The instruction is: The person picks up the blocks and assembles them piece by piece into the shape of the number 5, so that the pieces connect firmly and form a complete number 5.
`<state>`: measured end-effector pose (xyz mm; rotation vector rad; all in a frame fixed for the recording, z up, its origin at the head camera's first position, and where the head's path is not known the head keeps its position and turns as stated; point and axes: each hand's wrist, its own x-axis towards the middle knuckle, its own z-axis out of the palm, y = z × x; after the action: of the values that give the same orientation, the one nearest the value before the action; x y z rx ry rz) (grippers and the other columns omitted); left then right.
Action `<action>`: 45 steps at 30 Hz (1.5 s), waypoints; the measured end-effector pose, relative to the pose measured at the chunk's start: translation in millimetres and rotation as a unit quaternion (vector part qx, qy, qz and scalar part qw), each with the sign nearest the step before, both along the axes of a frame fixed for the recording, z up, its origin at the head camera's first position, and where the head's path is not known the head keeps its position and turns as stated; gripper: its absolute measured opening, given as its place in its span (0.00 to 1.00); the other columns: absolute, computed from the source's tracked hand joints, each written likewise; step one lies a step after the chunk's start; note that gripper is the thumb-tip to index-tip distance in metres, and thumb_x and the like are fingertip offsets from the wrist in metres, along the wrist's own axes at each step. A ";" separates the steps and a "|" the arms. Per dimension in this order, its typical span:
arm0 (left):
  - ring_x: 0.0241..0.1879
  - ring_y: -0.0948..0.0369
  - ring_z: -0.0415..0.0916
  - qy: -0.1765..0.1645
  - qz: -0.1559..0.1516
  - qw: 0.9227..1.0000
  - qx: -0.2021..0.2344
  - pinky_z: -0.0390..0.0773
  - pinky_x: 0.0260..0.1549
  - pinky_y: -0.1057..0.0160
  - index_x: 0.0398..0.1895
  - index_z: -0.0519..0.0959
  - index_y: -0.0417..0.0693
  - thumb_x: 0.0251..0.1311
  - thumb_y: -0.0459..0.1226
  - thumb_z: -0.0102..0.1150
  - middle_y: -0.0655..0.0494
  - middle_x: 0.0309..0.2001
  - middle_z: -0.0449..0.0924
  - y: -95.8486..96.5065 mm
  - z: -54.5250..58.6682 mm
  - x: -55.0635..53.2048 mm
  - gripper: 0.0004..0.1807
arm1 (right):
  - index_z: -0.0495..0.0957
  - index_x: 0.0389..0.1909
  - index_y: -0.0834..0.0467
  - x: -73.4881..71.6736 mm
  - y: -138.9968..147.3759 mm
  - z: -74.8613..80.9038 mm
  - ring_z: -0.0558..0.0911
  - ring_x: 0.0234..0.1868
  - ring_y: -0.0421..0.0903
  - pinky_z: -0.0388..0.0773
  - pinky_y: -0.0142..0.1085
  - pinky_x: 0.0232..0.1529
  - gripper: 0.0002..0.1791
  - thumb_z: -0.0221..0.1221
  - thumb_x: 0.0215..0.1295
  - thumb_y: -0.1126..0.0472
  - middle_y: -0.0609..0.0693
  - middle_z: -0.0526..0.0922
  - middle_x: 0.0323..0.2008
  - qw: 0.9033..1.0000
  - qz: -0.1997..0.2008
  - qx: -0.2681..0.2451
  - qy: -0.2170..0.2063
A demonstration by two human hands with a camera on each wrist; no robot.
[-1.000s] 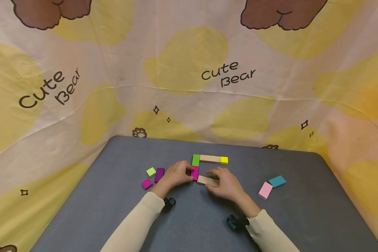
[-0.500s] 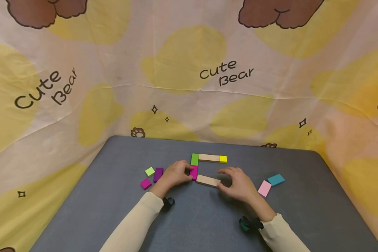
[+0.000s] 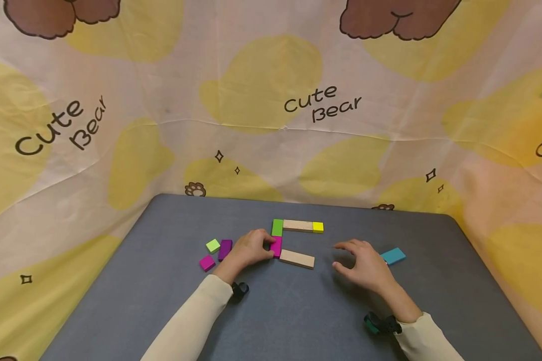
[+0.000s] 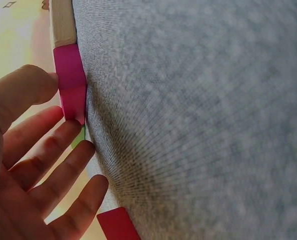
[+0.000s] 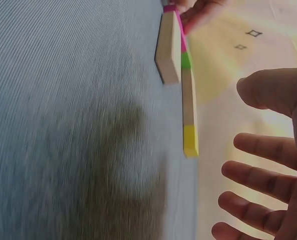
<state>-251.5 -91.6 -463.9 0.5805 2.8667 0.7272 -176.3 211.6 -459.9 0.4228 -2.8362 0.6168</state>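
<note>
My left hand (image 3: 250, 248) pinches a magenta block (image 3: 276, 246) between thumb and forefinger, as the left wrist view also shows. That block lies flat in a row: behind it is a green block (image 3: 277, 227), and at its near end a plain wooden block (image 3: 297, 258) points right. From the green block, another wooden block (image 3: 297, 225) runs right to a small yellow block (image 3: 318, 227). My right hand (image 3: 366, 265) hovers above the table, right of the near wooden block, with fingers spread and holding nothing. It partly covers a blue block (image 3: 394, 255).
Left of my left hand lie a lime block (image 3: 213, 245), a purple block (image 3: 225, 249) and a small magenta-purple cube (image 3: 207, 263). The pink block on the right is hidden behind my right hand. A printed cloth (image 3: 253, 110) hangs behind the grey table (image 3: 289, 321).
My right hand has let go of the near wooden block and moved right, now covering the pink block. The left hand has stayed at the magenta block.
</note>
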 end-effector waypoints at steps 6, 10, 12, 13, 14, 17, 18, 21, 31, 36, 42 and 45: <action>0.39 0.60 0.76 0.000 0.001 1.000 -0.005 0.77 0.44 0.56 0.49 0.84 0.49 0.50 0.41 0.70 0.54 0.44 0.82 0.1 -2.3 -1.2 0.20 | 0.81 0.51 0.53 5.1 18.5 -0.8 0.78 0.47 0.55 0.77 0.50 0.41 0.23 0.68 0.54 0.50 0.53 0.82 0.49 1.000 -0.019 -0.002 -0.001; 0.40 0.59 0.76 0.000 -0.001 1.000 -0.003 0.77 0.45 0.55 0.49 0.84 0.49 0.50 0.41 0.70 0.54 0.45 0.82 0.2 -3.5 -2.1 0.20 | 0.81 0.51 0.54 8.4 30.8 -1.8 0.79 0.44 0.55 0.77 0.48 0.38 0.23 0.68 0.54 0.51 0.56 0.81 0.50 0.999 -0.032 -0.006 -0.006; 0.41 0.59 0.77 0.000 -0.001 1.000 -0.002 0.77 0.45 0.55 0.49 0.84 0.49 0.50 0.41 0.71 0.54 0.45 0.82 0.3 -3.5 -2.2 0.20 | 0.81 0.51 0.54 9.8 36.3 -2.2 0.78 0.41 0.53 0.76 0.43 0.34 0.23 0.68 0.54 0.51 0.57 0.81 0.51 0.999 -0.038 -0.012 -0.012; 0.41 0.59 0.77 0.000 0.000 1.000 -0.002 0.77 0.45 0.55 0.49 0.84 0.49 0.50 0.41 0.71 0.54 0.45 0.82 0.3 -3.5 -2.2 0.20 | 0.81 0.51 0.54 10.3 38.8 -2.2 0.78 0.39 0.52 0.76 0.42 0.32 0.23 0.68 0.54 0.51 0.57 0.81 0.51 0.999 -0.041 -0.014 -0.016; 0.41 0.59 0.77 0.000 0.001 1.000 -0.002 0.77 0.45 0.55 0.49 0.85 0.49 0.50 0.41 0.71 0.54 0.45 0.82 0.3 -3.4 -2.2 0.20 | 0.81 0.51 0.55 10.7 41.4 -2.2 0.78 0.39 0.52 0.76 0.41 0.31 0.23 0.68 0.54 0.51 0.57 0.81 0.51 0.999 -0.044 -0.014 -0.018; 0.41 0.59 0.77 -0.003 0.004 1.000 -0.004 0.77 0.46 0.54 0.49 0.84 0.49 0.50 0.41 0.71 0.54 0.45 0.82 0.4 -3.2 -2.3 0.20 | 0.81 0.51 0.55 12.2 47.8 -1.7 0.79 0.45 0.57 0.78 0.47 0.34 0.23 0.68 0.55 0.51 0.58 0.80 0.52 0.998 -0.053 -0.016 -0.027; 0.41 0.59 0.77 -0.004 0.005 1.000 -0.005 0.77 0.46 0.54 0.49 0.84 0.49 0.50 0.41 0.71 0.54 0.45 0.82 0.5 -3.2 -2.5 0.20 | 0.81 0.51 0.55 12.4 49.8 -1.6 0.79 0.48 0.59 0.79 0.50 0.36 0.23 0.68 0.55 0.51 0.58 0.81 0.51 0.998 -0.055 -0.014 -0.024; 0.41 0.59 0.76 -0.007 0.007 1.000 -0.006 0.77 0.46 0.54 0.49 0.84 0.49 0.50 0.41 0.71 0.54 0.46 0.82 0.8 -2.8 -2.6 0.21 | 0.81 0.50 0.56 13.1 55.3 -2.3 0.78 0.49 0.62 0.77 0.56 0.42 0.23 0.68 0.53 0.51 0.58 0.82 0.48 0.998 -0.060 -0.011 -0.014; 0.42 0.59 0.77 -0.008 0.006 1.000 -0.010 0.77 0.47 0.55 0.49 0.84 0.49 0.50 0.41 0.71 0.54 0.46 0.82 0.9 -2.6 -3.0 0.21 | 0.81 0.49 0.57 17.1 67.4 -8.4 0.77 0.45 0.62 0.75 0.48 0.30 0.26 0.70 0.48 0.51 0.59 0.82 0.46 0.997 -0.074 0.009 -0.012; 0.42 0.59 0.77 -0.006 0.003 1.000 -0.011 0.78 0.46 0.55 0.49 0.85 0.48 0.49 0.41 0.71 0.54 0.45 0.82 0.3 -1.4 -2.3 0.21 | 0.82 0.49 0.58 17.2 70.7 -11.0 0.77 0.46 0.63 0.76 0.53 0.35 0.27 0.72 0.46 0.51 0.59 0.82 0.46 0.997 -0.078 0.010 -0.017; 0.42 0.59 0.77 -0.013 0.006 1.000 -0.010 0.77 0.47 0.55 0.50 0.84 0.49 0.50 0.41 0.71 0.54 0.46 0.82 0.2 -0.9 -2.4 0.21 | 0.82 0.48 0.57 16.9 72.8 -14.3 0.77 0.43 0.60 0.75 0.47 0.32 0.28 0.72 0.45 0.50 0.57 0.83 0.44 0.996 -0.081 0.009 -0.020; 0.42 0.59 0.76 -0.016 0.006 1.000 -0.008 0.77 0.47 0.55 0.50 0.84 0.49 0.50 0.41 0.70 0.54 0.46 0.82 0.2 -1.2 -2.7 0.21 | 0.82 0.47 0.58 16.6 73.2 -14.7 0.77 0.41 0.57 0.72 0.43 0.30 0.28 0.72 0.45 0.50 0.56 0.83 0.42 0.996 -0.080 0.010 -0.021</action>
<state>-254.2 -91.4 -465.0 0.5437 2.8469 0.7068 -159.6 284.9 -474.7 0.1842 -2.8817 0.5724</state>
